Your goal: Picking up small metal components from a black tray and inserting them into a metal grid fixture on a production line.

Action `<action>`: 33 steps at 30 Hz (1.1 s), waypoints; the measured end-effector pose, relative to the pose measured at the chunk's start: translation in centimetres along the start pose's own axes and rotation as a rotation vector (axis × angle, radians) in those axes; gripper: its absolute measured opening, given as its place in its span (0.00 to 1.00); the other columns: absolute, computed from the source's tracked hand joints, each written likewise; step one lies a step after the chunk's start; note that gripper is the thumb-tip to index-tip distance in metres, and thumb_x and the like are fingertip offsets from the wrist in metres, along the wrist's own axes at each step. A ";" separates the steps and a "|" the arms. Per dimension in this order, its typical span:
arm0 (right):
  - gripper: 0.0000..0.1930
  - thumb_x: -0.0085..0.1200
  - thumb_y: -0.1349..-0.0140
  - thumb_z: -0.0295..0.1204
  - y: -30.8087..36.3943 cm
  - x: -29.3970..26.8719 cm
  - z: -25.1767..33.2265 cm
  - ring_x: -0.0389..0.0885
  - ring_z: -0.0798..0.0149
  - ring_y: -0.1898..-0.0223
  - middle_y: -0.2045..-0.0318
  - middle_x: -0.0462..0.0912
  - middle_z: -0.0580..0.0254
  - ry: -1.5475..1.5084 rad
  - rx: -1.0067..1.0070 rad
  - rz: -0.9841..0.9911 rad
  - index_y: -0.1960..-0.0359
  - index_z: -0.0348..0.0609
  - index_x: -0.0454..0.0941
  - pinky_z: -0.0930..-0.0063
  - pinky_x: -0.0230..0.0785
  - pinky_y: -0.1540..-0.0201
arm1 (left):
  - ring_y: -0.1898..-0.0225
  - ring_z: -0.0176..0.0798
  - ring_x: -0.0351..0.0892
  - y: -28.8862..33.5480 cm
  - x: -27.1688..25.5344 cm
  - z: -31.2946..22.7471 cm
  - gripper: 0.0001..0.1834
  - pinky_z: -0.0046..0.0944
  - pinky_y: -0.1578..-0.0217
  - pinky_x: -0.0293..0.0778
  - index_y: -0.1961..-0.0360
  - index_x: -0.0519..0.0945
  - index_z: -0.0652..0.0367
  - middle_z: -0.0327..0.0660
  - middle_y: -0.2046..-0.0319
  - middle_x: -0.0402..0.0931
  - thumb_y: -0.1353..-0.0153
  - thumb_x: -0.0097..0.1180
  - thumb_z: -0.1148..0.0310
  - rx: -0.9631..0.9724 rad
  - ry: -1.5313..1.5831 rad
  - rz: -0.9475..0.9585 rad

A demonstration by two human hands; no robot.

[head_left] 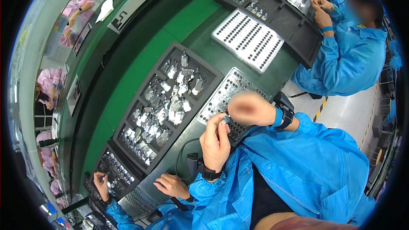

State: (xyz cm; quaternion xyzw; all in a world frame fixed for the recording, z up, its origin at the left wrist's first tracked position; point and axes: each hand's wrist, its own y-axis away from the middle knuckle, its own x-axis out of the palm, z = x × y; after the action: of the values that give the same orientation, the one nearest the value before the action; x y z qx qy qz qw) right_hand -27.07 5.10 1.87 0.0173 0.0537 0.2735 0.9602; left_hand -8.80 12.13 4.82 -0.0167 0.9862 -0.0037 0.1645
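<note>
Left hand [215,142], its thumb and forefinger pinching a small teal-tinged part [225,120]; the right hand [253,108] meets it at 2 o'clock, though blur covers its fingers and I cannot tell from here whether it grips. The part sits where the hands meet, over the near portion of the pitted tray [219,91]. It is probably light and stiff, perhaps slick and easily marred, best taken by its edges with the fingertips. Outward, with 12 o'clock straight ahead of the hands, the pitted tray's edge runs from 9 round to 2. A narrow strip of bench [187,134] parts it from the black bin [213,77] at 10, whose thick walls enclose loose silver pieces [162,113]. The white tray [257,62] lies toward 12, in dotted rows. A co-worker [349,68] sits at 2; a neighbour's hand [172,186] and a cable [176,162] near 8 crowd that side. The freest path seems to be above the low pitted tray, toward 12.
</note>
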 end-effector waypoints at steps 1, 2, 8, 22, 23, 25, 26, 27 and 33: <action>0.09 0.60 0.36 0.32 0.0 0.0 -0.3 0.69 0.75 0.82 0.83 0.73 0.61 0.001 0.000 -0.002 0.65 0.38 0.80 0.72 0.60 0.78 | 0.74 0.33 0.79 0.0 0.1 0.1 0.10 0.34 0.71 0.74 0.49 0.77 0.64 0.41 0.75 0.77 0.28 0.50 0.77 0.001 0.001 0.002; 0.09 0.60 0.35 0.32 0.0 0.2 -0.5 0.69 0.75 0.81 0.82 0.74 0.60 -0.048 -0.013 -0.004 0.64 0.37 0.80 0.72 0.61 0.78 | 0.74 0.32 0.79 0.1 0.0 0.1 0.10 0.34 0.71 0.74 0.49 0.77 0.64 0.41 0.75 0.77 0.28 0.50 0.77 -0.004 0.007 -0.005; 0.10 0.60 0.34 0.32 -0.2 0.3 -0.7 0.72 0.72 0.79 0.77 0.78 0.58 -0.113 -0.038 0.018 0.63 0.36 0.80 0.72 0.64 0.76 | 0.74 0.32 0.79 0.3 -0.1 0.0 0.10 0.34 0.71 0.74 0.49 0.77 0.64 0.41 0.75 0.77 0.28 0.50 0.77 -0.002 0.015 -0.022; 0.05 0.56 0.31 0.26 0.2 -1.4 0.3 0.71 0.81 0.68 0.66 0.80 0.72 -0.099 0.110 0.156 0.59 0.36 0.80 0.81 0.63 0.69 | 0.74 0.31 0.78 -0.2 0.3 0.6 0.09 0.33 0.71 0.74 0.49 0.77 0.64 0.40 0.75 0.78 0.28 0.50 0.76 0.038 0.035 0.020; 0.05 0.57 0.32 0.25 0.0 -1.0 0.2 0.71 0.82 0.66 0.67 0.79 0.72 -0.208 0.060 0.135 0.59 0.35 0.80 0.83 0.64 0.66 | 0.74 0.29 0.77 -0.2 0.2 0.7 0.09 0.32 0.71 0.74 0.49 0.77 0.64 0.39 0.74 0.78 0.27 0.49 0.76 -0.001 0.085 0.031; 0.05 0.57 0.32 0.24 0.2 -1.3 1.3 0.72 0.81 0.64 0.66 0.80 0.72 -0.194 0.163 0.144 0.59 0.34 0.80 0.83 0.65 0.63 | 0.73 0.28 0.77 0.2 0.1 0.8 0.10 0.31 0.71 0.73 0.49 0.77 0.64 0.39 0.74 0.78 0.27 0.49 0.75 -0.053 0.130 0.035; 0.05 0.56 0.32 0.23 0.0 -1.5 1.9 0.73 0.81 0.63 0.66 0.80 0.70 -0.209 0.181 0.144 0.59 0.34 0.80 0.82 0.67 0.61 | 0.73 0.27 0.76 0.1 0.2 0.9 0.10 0.30 0.71 0.73 0.49 0.77 0.64 0.38 0.74 0.78 0.27 0.49 0.75 -0.077 0.187 0.031; 0.05 0.56 0.32 0.23 -0.1 -1.4 1.9 0.73 0.81 0.63 0.66 0.80 0.70 -0.211 0.183 0.151 0.59 0.34 0.80 0.82 0.67 0.61 | 0.73 0.26 0.75 0.0 0.2 1.0 0.10 0.29 0.71 0.72 0.48 0.77 0.64 0.37 0.74 0.78 0.26 0.48 0.74 -0.100 0.245 0.027; 0.05 0.57 0.33 0.22 -0.3 -0.7 1.8 0.75 0.79 0.63 0.65 0.81 0.68 -0.227 0.111 0.100 0.59 0.33 0.80 0.82 0.69 0.61 | 0.73 0.25 0.75 0.2 0.1 1.5 0.10 0.29 0.71 0.72 0.48 0.77 0.63 0.37 0.75 0.78 0.26 0.48 0.74 -0.123 0.282 0.015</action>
State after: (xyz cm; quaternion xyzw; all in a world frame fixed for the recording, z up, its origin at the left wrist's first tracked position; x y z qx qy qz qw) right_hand -27.36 4.49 3.72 0.1038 -0.0415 0.3138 0.9429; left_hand -8.41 12.32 3.33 -0.0188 0.9980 0.0555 0.0229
